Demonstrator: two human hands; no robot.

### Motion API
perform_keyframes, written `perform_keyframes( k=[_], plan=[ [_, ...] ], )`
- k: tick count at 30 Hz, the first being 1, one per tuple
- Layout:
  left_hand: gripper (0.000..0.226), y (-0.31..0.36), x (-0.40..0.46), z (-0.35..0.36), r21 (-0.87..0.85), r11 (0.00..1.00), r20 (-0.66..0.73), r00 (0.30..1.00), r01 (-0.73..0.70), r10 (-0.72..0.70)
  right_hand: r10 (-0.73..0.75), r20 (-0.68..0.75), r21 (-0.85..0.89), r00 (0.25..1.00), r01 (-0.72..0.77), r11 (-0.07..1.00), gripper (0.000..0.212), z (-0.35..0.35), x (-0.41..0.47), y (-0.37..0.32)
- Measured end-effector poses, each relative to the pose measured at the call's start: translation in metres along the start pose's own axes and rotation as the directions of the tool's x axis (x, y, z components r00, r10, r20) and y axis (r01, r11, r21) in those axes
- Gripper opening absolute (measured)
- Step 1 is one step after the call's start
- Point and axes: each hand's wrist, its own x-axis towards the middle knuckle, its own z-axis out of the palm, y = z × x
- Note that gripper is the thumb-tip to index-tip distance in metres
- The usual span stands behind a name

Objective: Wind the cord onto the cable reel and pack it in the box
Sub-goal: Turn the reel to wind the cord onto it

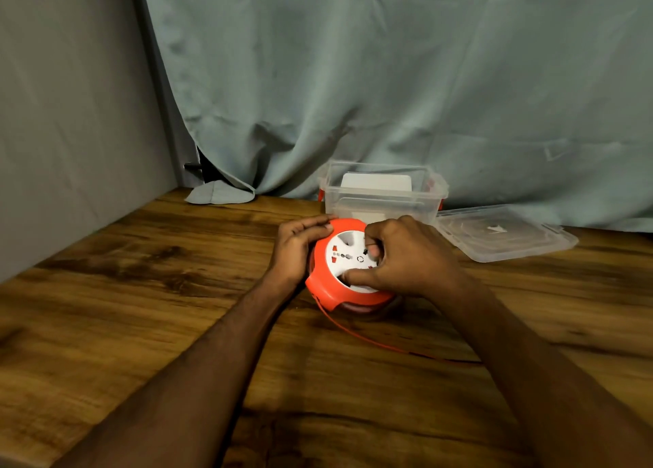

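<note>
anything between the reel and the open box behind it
Nothing visible. The cable reel sits right in front of the box, whose lid lies off to the right. The cord trails unwound.

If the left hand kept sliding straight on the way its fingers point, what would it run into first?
Probably the clear plastic box. The left hand rests on the cable reel, fingers pointing up-right over its orange rim, and the box stands just behind it. Depth is hard to judge from one view, so the gap is uncertain.
</note>
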Motion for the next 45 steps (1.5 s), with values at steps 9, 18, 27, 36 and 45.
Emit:
perform_keyframes(
  k=[9, 18, 27, 36, 45],
  plan=[
    [0.034, 0.0, 0.001, -0.002, 0.019, 1.0, -0.008, 1.0, -0.013, 0.013, -0.029, -0.044, 0.001, 0.999, 0.029, 1.0, 0.05, 0.002, -0.002, -0.003],
    [0.028, -0.001, 0.001, -0.003, 0.009, 1.0, -0.014, 1.0, 0.013, -0.013, -0.147, 0.148, 0.132, 0.978, 0.128, 0.983, 0.068, -0.008, 0.0, 0.013],
    [0.042, 0.0, -0.002, -0.001, -0.015, 1.0, 0.072, 0.997, 0.025, -0.024, -0.194, 0.209, 0.201, 0.959, 0.152, 0.968, 0.077, -0.018, 0.002, 0.015],
    [0.034, 0.0, -0.001, -0.002, 0.017, 1.0, 0.022, 1.0, 0.02, -0.02, -0.108, 0.115, 0.162, 0.988, 0.088, 0.983, 0.067, -0.012, -0.003, 0.016],
    [0.045, 0.0, -0.001, 0.0, 0.003, 1.0, 0.033, 0.999, 0.023, -0.023, -0.028, 0.066, 0.079, 0.997, 0.022, 0.997, 0.059, -0.006, -0.001, 0.009]
  ],
)
